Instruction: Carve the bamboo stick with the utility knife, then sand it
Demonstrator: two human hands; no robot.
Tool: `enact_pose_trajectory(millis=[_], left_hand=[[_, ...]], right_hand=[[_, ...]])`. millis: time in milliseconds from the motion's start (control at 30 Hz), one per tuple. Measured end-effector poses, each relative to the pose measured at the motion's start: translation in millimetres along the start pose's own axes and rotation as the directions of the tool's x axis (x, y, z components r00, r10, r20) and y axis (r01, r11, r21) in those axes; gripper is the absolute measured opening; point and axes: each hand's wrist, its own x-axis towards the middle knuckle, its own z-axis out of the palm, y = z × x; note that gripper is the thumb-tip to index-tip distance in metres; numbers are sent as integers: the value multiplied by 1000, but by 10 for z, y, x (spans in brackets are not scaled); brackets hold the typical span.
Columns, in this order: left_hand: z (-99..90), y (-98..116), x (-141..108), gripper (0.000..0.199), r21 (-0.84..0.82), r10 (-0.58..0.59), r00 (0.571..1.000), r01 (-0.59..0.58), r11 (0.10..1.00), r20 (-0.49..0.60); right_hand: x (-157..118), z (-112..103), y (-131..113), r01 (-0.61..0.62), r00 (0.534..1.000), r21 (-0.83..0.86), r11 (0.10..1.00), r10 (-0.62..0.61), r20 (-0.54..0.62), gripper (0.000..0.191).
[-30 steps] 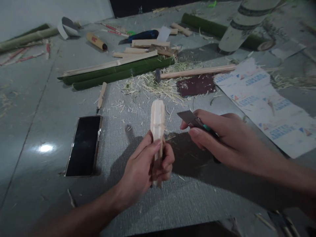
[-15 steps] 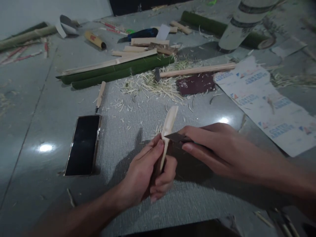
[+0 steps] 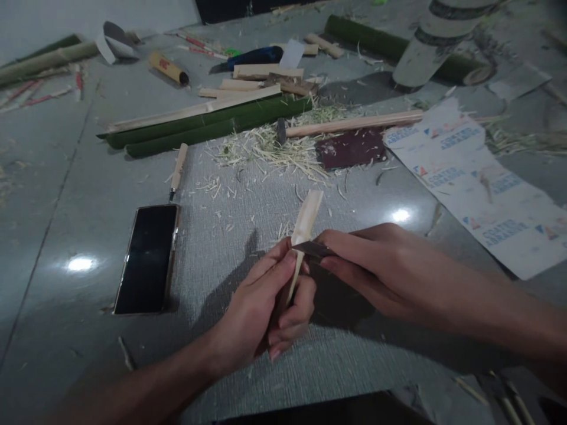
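A pale, carved wooden piece [image 3: 308,215] stands up from my left hand [image 3: 270,307], whose fingers are wrapped round its thin lower part. My right hand [image 3: 376,265] pinches a flat dark blade [image 3: 312,249] between thumb and fingers. The blade's tip touches the piece where the wide end narrows, just above my left thumb. Most of the blade's rear part is hidden in my right hand. Pale shavings [image 3: 283,231] lie on the grey surface just behind the piece.
A phone [image 3: 147,260] and a wooden-handled tool [image 3: 179,171] lie to the left. Beyond are green bamboo strips [image 3: 212,124], a hammer [image 3: 354,125], dark red sandpaper [image 3: 352,149] and a heap of shavings [image 3: 283,147]. Printed backing paper [image 3: 478,183] lies to the right.
My right hand has moved slightly left and down with the blade, which now sits closer to my left thumb. The carved piece has turned a little. My left hand keeps its hold.
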Motion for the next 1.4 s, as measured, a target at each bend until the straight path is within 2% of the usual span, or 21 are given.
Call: enact_pose_trajectory(millis=[333, 600, 767, 867, 1000, 1100, 1167, 1267, 1400], left_hand=[[6, 13, 16, 21, -17, -36, 998, 37, 999, 49], [10, -19, 13, 49, 15, -6, 997, 5, 1000, 71], [12, -4, 6, 56, 28, -14, 997, 12, 1000, 70], [18, -10, 0, 54, 25, -2, 998, 0, 1000, 66], [9, -49, 2, 35, -4, 24, 998, -23, 1000, 55], [-6, -55, 5, 26, -41, 17, 999, -15, 999, 46], [-9, -40, 4, 23, -59, 6, 999, -4, 998, 34], [-5, -8, 4, 23, -63, -11, 1000, 12, 998, 20], [-5, 6, 6, 26, -72, -12, 999, 15, 997, 42]], right_hand=[[-15, -48, -65, -23, 999, 38, 999, 22, 44, 18], [-35, -39, -82, -47, 998, 85, 995, 43, 45, 16], [-15, -21, -100, -65, 996, 178, 982, 53, 69, 21], [-17, 5, -103, -102, 992, 221, 970, 83, 95, 22], [-18, 48, -92, -145, 985, 327, 934, 104, 141, 17], [5, 56, -77, -128, 989, 388, 913, 91, 114, 21], [20, 44, -67, -104, 994, 361, 927, 88, 58, 28], [23, 18, -56, -82, 995, 234, 969, 91, -27, 31], [1, 10, -43, -22, 998, 139, 990, 29, -50, 26]])
